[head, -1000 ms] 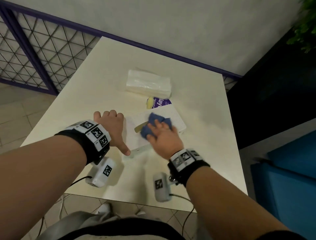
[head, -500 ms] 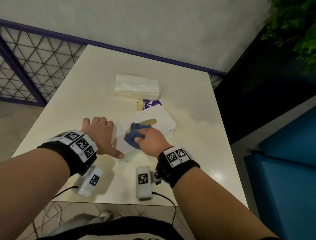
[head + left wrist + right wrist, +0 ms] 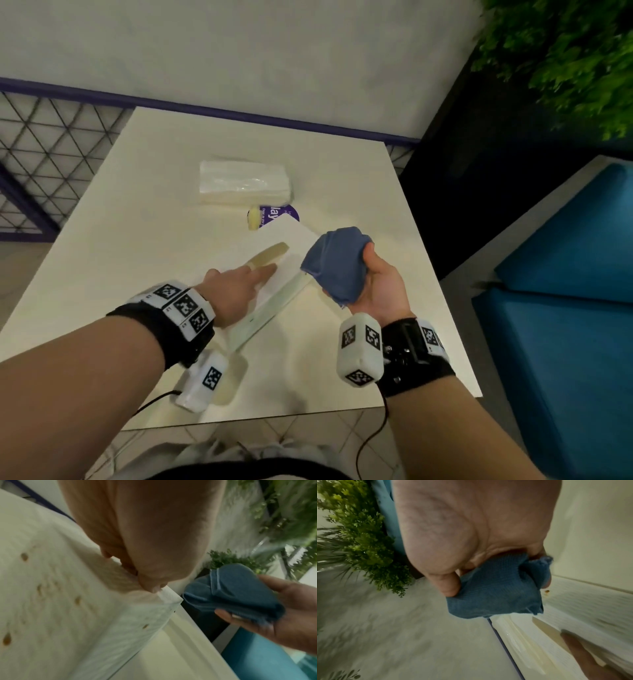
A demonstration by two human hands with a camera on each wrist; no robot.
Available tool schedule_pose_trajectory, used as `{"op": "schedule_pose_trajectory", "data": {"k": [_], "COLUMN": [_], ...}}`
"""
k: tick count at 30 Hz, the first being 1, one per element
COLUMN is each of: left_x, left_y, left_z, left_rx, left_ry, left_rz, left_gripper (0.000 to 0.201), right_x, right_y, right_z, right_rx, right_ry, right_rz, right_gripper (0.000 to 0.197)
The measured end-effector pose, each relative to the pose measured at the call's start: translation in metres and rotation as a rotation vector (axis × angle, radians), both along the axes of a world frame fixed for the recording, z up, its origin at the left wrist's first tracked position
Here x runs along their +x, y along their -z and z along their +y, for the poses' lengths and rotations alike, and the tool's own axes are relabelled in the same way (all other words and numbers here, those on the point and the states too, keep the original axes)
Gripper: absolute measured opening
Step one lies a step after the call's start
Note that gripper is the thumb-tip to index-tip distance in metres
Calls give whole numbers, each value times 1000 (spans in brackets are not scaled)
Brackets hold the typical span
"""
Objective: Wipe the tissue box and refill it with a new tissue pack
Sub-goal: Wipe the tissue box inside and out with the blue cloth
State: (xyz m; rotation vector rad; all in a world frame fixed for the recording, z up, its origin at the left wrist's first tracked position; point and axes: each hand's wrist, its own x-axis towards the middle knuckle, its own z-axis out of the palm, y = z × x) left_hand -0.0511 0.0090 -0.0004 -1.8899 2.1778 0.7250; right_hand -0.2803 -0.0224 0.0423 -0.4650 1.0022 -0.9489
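Your left hand (image 3: 236, 294) lies flat on the one white tissue box (image 3: 291, 246), fingers (image 3: 265, 270) straight and reaching its slot, hiding the box's near end. Your right hand (image 3: 373, 281) is lifted just right of the box, fingers curled around one bunched blue cloth (image 3: 334, 263); its fingertips are hidden behind the cloth. One wrapped tissue pack (image 3: 245, 183) sits farther back on the bench (image 3: 359, 192). A purple label (image 3: 279, 214) between them is half covered, its text cut off.
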Motion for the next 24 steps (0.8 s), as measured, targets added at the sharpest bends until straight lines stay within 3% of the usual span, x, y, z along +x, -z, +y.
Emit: {"op": "schedule_pose_trajectory", "data": {"k": [4, 9, 11, 13, 14, 16, 20, 24], "left_x": [19, 35, 33, 32, 32, 34, 26, 25], "left_y": [-23, -51, -60, -68, -71, -75, -77, -79], "left_z": [-15, -23, -24, -24, -24, -21, -13, -17], "left_rx": [33, -85, -140, -142, -142, -170, -175, -181], "left_ry": [-216, -374, -368, -375, -384, -385, -318, -372], "left_rz": [267, 489, 551, 604, 647, 657, 659, 750], "left_gripper": [59, 53, 49, 47, 47, 47, 47, 44], "right_x": [-1, 31, 56, 77, 84, 89, 88, 100], "right_y": [-11, -9, -3, 1, 0, -6, -30, -38], "right_z": [5, 23, 34, 40, 38, 22, -41, -45], "right_rx": [-264, -591, -732, -878, -930, -974, -842, -829], "right_ry": [-67, -252, -484, -738, -782, -724, -542, -561], "right_rz": [41, 347, 521, 837, 983, 1134, 1296, 1246], "right_gripper": [43, 38, 38, 48, 51, 52, 56, 59]}}
